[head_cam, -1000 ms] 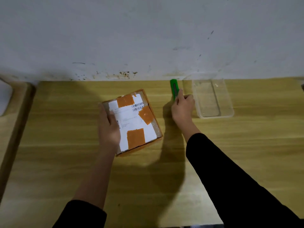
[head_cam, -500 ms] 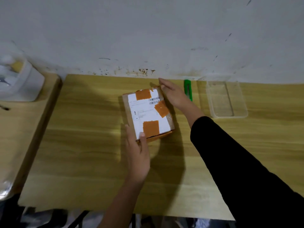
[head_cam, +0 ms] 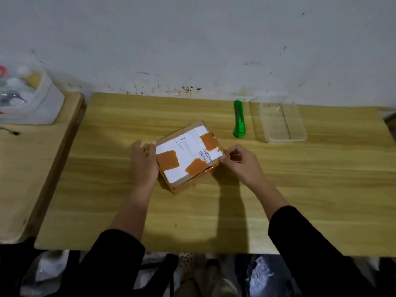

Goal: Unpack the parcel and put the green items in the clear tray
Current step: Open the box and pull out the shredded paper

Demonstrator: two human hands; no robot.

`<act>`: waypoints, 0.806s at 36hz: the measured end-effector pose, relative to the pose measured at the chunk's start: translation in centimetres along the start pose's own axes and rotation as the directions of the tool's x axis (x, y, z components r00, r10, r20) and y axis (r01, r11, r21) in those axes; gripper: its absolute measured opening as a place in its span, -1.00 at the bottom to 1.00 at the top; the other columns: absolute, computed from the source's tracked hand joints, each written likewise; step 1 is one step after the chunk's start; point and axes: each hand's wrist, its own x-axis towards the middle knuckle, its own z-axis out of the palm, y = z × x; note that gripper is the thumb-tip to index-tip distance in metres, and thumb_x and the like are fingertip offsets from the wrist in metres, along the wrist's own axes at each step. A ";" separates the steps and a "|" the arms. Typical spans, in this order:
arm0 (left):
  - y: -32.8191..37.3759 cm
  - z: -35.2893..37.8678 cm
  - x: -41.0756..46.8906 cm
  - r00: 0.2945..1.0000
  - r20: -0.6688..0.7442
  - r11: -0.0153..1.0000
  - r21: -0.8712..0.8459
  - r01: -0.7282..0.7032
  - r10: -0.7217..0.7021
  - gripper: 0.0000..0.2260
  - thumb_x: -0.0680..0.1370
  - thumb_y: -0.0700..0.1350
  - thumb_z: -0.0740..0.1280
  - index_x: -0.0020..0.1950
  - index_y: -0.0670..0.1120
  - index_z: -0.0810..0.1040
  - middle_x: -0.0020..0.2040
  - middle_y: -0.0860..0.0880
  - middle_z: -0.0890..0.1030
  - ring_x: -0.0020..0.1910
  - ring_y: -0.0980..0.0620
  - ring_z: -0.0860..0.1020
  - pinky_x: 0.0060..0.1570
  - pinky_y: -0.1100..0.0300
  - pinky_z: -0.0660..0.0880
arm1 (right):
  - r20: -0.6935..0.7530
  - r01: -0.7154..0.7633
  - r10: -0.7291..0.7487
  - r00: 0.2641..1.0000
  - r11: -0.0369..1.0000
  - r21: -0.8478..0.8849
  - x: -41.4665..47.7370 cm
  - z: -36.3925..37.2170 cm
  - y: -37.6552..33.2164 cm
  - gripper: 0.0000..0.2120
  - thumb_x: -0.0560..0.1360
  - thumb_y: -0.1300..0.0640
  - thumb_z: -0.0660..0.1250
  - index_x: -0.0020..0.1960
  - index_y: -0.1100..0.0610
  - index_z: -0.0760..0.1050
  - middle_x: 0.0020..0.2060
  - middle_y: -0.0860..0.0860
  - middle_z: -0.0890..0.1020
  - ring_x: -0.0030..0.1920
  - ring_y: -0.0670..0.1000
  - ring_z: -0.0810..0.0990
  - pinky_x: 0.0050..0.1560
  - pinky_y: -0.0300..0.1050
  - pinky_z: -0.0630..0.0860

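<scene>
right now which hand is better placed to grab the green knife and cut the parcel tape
Right. The right hand is at the parcel's right corner, the side where the green utility knife lies. The left hand braces the parcel's far left edge.

Wall (head_cam: pixel 192 39) behind: pale grey-white, scuffed, with dark streaks and a band of brown spatter just above the table's back edge. Table (head_cam: pixel 128 211): light wood grain, pushed against the wall. Second wooden surface (head_cam: pixel 32 168) adjoins on the left, carrying a translucent plastic bin (head_cam: pixel 32 99) of blurred items. Dim light; hard shadows fall toward the near edge.
</scene>
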 end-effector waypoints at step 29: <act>-3.6 -1.2 -6.8 0.923 0.317 0.975 -0.094 -0.200 0.220 -0.32 0.57 -0.02 0.24 0.54 0.01 -0.12 0.49 0.11 0.21 0.46 0.12 0.23 0.42 0.15 0.21 | 0.610 0.741 -0.435 0.662 0.502 -0.446 -0.4 1.0 -4.0 -0.91 0.40 0.21 0.39 -0.13 0.16 0.67 -0.19 0.12 0.64 -0.19 0.15 0.61 -0.24 0.05 0.56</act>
